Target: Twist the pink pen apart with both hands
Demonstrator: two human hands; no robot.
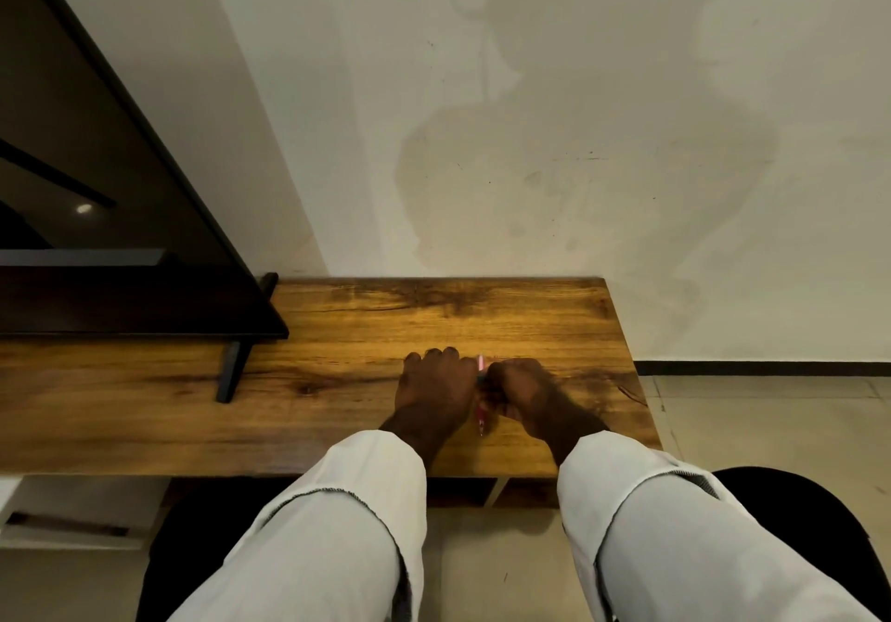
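Both hands meet over the right part of a wooden tabletop [337,332]. A thin pink pen [481,416] runs between them, its tip pointing toward me and its far end showing above the knuckles. My left hand [436,387] lies knuckles-up with fingers curled beside the pen's left side. My right hand [523,395] has its fingers curled round the pen's middle, where a dark part shows. Most of the pen is hidden by the hands. The picture is slightly blurred here.
A large black flat screen [96,187] on slim black feet [234,371] stands on the table's left half. A stained white wall rises behind the table. The table's right edge ends over a tiled floor [771,428]. A black seat [790,501] shows below my sleeves.
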